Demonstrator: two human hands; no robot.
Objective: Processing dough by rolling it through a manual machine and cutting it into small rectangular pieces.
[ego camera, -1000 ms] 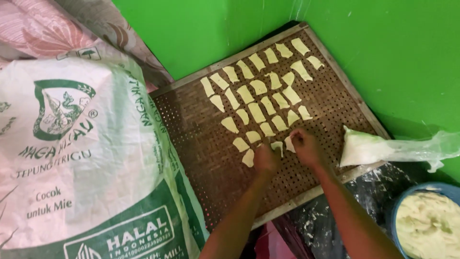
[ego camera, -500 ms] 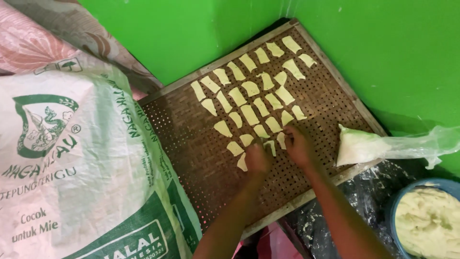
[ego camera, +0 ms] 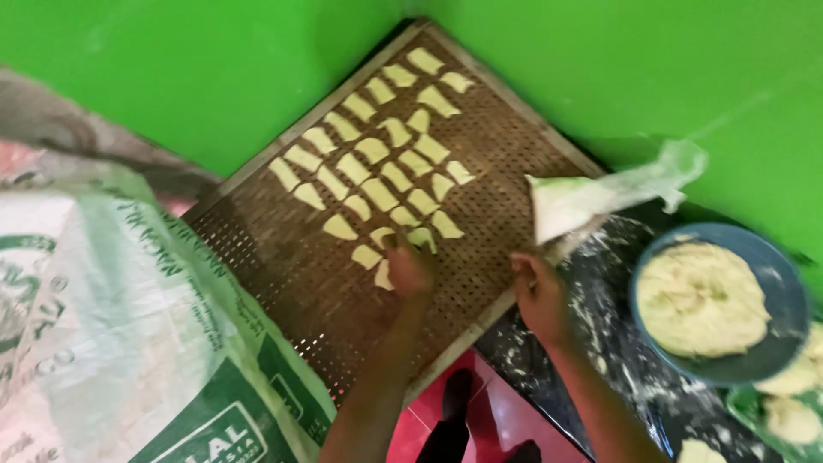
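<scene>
1. A brown woven tray [ego camera: 283,257] is seen tilted across the middle of the frame, one corner pushed into the upper centre against a green wall [ego camera: 214,69].
2. Pale yellow dough pieces [ego camera: 377,176] are laid in slanted rows over the upper half of the tray; the lower left part of the weave is bare.
3. The left hand [ego camera: 410,267] is placed at the lower end of the rows, at centre frame. Its fingertips are pressed down on the last dough pieces there; the fingers are curled together, and whether a piece is pinched cannot be told.
4. The right hand [ego camera: 538,291] is seen right of centre, at the tray's lower right edge. Its grip is loosely curled; whether anything is held cannot be told, as the hand is blurred.
5. A clear plastic bag [ego camera: 591,193] with white contents is lying just above the right hand, half over the tray edge, its loose end trailing toward the upper right.
6. A dark, flour-dusted surface [ego camera: 617,343] is noted under the right forearm, in the lower right.
7. A blue bowl [ego camera: 776,283] holding a mound of pale dough is standing on that surface at the right edge of the frame.
8. A large white and green sack [ego camera: 129,343] fills the lower left, its side overlapping the tray's left edge.
9. Red floor [ego camera: 506,420] is visible at the bottom centre, between the two forearms.
</scene>
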